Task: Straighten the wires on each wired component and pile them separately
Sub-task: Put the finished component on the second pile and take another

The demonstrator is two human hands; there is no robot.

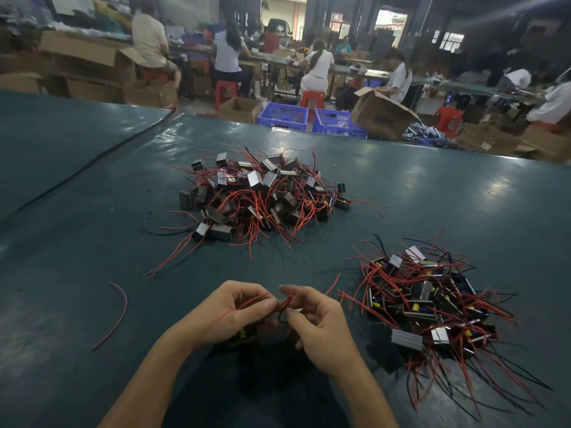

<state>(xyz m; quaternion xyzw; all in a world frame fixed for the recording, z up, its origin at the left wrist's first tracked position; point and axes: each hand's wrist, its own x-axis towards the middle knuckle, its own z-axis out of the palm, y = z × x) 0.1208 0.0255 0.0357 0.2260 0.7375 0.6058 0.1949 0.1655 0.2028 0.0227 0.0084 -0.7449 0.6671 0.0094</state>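
One wired component [247, 335], near me: my left hand [234, 313] and right hand [321, 329], close together, each pinch its red wires [253, 301] for straightening.

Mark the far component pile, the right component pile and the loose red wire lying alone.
Far component pile [256, 180]: head view, on a component body near its middle.
Right component pile [420, 291]: head view, on a central component body.
Loose red wire [123, 315]: head view, midway along its curve.
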